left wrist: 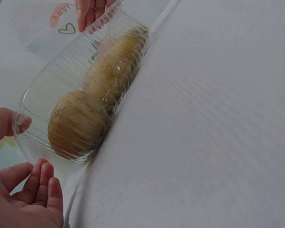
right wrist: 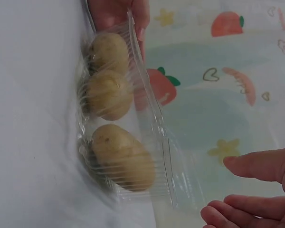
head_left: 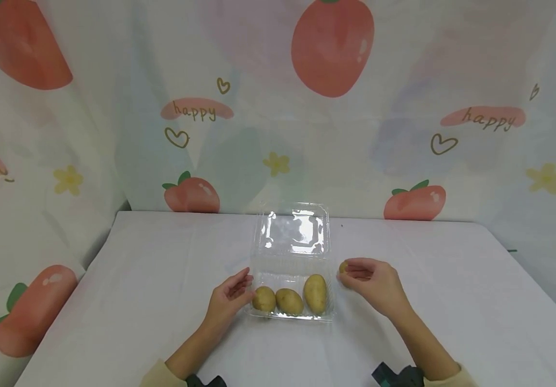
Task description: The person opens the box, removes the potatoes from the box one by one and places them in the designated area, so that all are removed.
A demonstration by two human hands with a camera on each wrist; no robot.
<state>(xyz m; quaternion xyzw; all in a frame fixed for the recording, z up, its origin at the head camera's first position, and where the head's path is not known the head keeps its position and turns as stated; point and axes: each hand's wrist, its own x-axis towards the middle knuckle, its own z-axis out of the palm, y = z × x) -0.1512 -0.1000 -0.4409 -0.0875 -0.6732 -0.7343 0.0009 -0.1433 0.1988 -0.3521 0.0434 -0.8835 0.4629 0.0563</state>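
A clear plastic clamshell box (head_left: 291,318) stands on the table with its lid (head_left: 285,228) raised behind it. Inside are a round potato (head_left: 264,299), another beside it (head_left: 290,301), and a longer potato (head_left: 315,294) at the right end. My left hand (head_left: 227,298) holds the box's left edge, its thumb (left wrist: 23,123) over the rim and its fingers by the outer wall. To the right of the box is my right hand (head_left: 375,282). Its thumb and fingers (right wrist: 263,205) stand apart in the right wrist view, nothing visible between them. A small yellowish spot at its fingertips in the head view is unclear.
A white cloth covers the table (head_left: 162,269). Behind and to the left hangs a curtain (head_left: 258,64) printed with red fruit, hearts and flowers. Dark straps (head_left: 396,375) show at the wrists.
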